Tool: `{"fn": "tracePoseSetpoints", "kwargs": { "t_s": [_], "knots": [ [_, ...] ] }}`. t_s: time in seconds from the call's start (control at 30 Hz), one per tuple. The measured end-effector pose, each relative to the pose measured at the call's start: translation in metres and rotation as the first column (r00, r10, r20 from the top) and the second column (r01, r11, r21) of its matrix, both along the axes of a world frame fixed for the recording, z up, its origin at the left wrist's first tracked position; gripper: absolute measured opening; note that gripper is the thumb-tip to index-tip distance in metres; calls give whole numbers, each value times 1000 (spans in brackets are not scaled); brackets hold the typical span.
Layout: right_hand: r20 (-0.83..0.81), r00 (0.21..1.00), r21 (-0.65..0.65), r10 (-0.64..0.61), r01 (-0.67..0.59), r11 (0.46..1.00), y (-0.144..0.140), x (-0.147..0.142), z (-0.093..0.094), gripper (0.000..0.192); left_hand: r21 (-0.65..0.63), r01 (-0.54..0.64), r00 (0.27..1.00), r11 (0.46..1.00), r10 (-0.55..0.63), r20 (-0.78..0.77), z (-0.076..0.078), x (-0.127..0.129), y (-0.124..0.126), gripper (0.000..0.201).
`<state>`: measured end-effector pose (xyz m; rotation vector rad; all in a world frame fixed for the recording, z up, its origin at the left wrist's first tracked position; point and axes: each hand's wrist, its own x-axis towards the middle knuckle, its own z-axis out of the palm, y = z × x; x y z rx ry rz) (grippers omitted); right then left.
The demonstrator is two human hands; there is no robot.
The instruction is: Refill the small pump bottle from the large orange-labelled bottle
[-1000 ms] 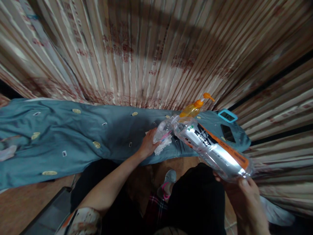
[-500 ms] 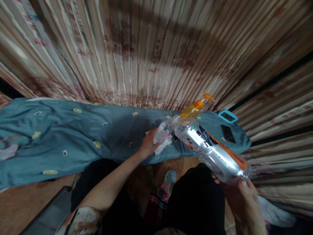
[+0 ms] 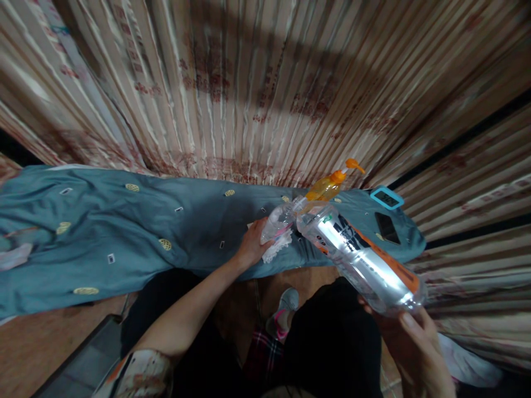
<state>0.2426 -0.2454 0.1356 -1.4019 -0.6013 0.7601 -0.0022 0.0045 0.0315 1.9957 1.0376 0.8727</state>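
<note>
My right hand (image 3: 409, 334) grips the base of a large clear plastic bottle (image 3: 360, 257) with a black and orange label. The bottle is tilted, its mouth down and to the left. That mouth meets the top of a small clear container (image 3: 277, 224), which my left hand (image 3: 251, 243) holds upright on the blue cloth (image 3: 124, 232). A white lacy piece (image 3: 277, 249) lies under the small container.
An orange pump bottle (image 3: 329, 185) stands just behind the two containers. A turquoise digital device (image 3: 385, 197) and a black phone (image 3: 388, 227) lie at the cloth's right end. Striped curtains (image 3: 249, 83) hang behind. My knees and a shoe (image 3: 284, 312) are below.
The large bottle's base has sunk slightly and my right hand has shifted a little lower. My left hand and the small container have stayed in place.
</note>
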Motion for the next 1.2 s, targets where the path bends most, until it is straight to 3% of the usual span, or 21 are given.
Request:
{"fn": "tracePoseSetpoints", "kwargs": {
  "t_s": [0.4, 0.7, 0.9, 1.2],
  "knots": [
    [22, 998, 67, -55, 53, 996, 4, -22, 5, 61, 22, -4, 1000, 1000, 3, 7, -5, 1, 1, 65],
    [56, 995, 99, -82, 77, 992, 1, -27, -3, 47, 21, -4, 1000, 1000, 4, 2, -6, 2, -1, 65],
    [42, 995, 102, -87, 82, 991, 0, -27, -5, 51, 44, 4, 1000, 999, -5, 27, -7, 2, 0, 63],
    [91, 992, 74, -86, 79, 994, 4, -36, 10, 55, 25, 5, 1000, 1000, -5, 12, -8, 3, 0, 66]
  ]
}}
